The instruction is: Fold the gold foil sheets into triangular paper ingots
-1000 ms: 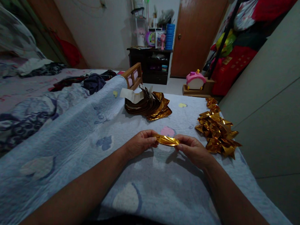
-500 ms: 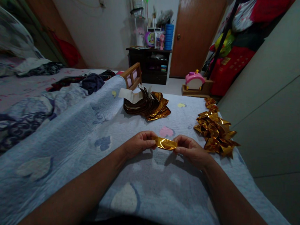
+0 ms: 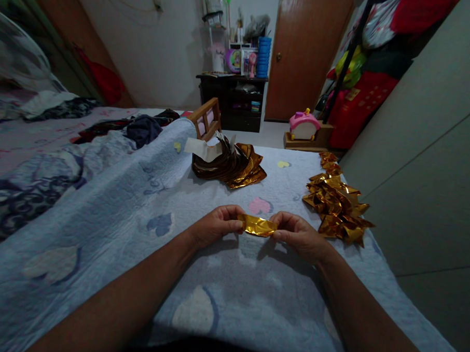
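Note:
A folded strip of gold foil paper (image 3: pixel 259 226) is stretched between my two hands, just above the bedspread. My left hand (image 3: pixel 222 223) pinches its left end between thumb and fingers. The right end is pinched the same way by my right hand (image 3: pixel 295 233). Beyond my hands lies a fanned stack of gold foil paper sheets (image 3: pixel 228 162), with pale paper showing at its left side. To the right of my right hand sits a pile of folded gold foil pieces (image 3: pixel 337 206) with pointed ends. The fingertips behind the strip are partly hidden.
A light blue bedspread with heart shapes (image 3: pixel 215 268) lies under everything. Crumpled clothes (image 3: pixel 143 130) are on the left. Past the bed's far edge stand a pink toy (image 3: pixel 304 126) and a dark cabinet (image 3: pixel 232 103). A pale cabinet side (image 3: pixel 422 168) borders the right.
The strip's surface looks slightly more creased and bowed, still held at both ends. The whole view has shifted a little; my hands stay in nearly the same place.

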`<state>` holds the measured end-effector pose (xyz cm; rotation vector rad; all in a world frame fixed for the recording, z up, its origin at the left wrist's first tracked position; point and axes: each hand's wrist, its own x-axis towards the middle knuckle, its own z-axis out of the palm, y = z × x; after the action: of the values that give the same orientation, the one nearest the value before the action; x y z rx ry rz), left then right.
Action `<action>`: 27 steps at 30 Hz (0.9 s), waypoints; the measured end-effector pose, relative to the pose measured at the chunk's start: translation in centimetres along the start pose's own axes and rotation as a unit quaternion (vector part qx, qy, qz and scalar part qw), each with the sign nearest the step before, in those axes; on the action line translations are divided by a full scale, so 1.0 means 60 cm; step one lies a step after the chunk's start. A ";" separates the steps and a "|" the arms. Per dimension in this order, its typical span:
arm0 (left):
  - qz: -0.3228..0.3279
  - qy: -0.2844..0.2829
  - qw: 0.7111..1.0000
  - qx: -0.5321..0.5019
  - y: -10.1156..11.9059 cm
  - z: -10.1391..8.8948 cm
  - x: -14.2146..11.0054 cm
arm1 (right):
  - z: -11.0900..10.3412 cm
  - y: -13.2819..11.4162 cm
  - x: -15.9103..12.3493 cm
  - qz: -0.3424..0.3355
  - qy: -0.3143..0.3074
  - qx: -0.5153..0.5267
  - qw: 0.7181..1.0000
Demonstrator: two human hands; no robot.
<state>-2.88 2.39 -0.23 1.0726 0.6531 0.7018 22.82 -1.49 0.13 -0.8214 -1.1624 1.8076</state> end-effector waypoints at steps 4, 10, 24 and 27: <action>-0.001 0.002 1.000 -0.004 -0.002 -0.001 0.002 | 0.001 -0.002 0.000 0.009 0.003 -0.003 1.000; -0.002 0.017 1.000 -0.008 -0.004 -0.001 0.003 | 0.003 -0.011 -0.004 -0.007 0.006 -0.032 0.999; -0.017 0.002 1.000 -0.002 0.000 -0.002 0.003 | 0.005 -0.017 -0.006 -0.014 -0.025 -0.034 0.999; -0.017 -0.001 1.000 -0.004 0.002 0.000 0.002 | 0.004 -0.019 -0.006 -0.015 -0.015 -0.045 0.999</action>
<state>-2.83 2.54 -0.12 1.0538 0.6645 0.6736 23.09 -1.63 1.28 -0.8263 -1.2754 1.7594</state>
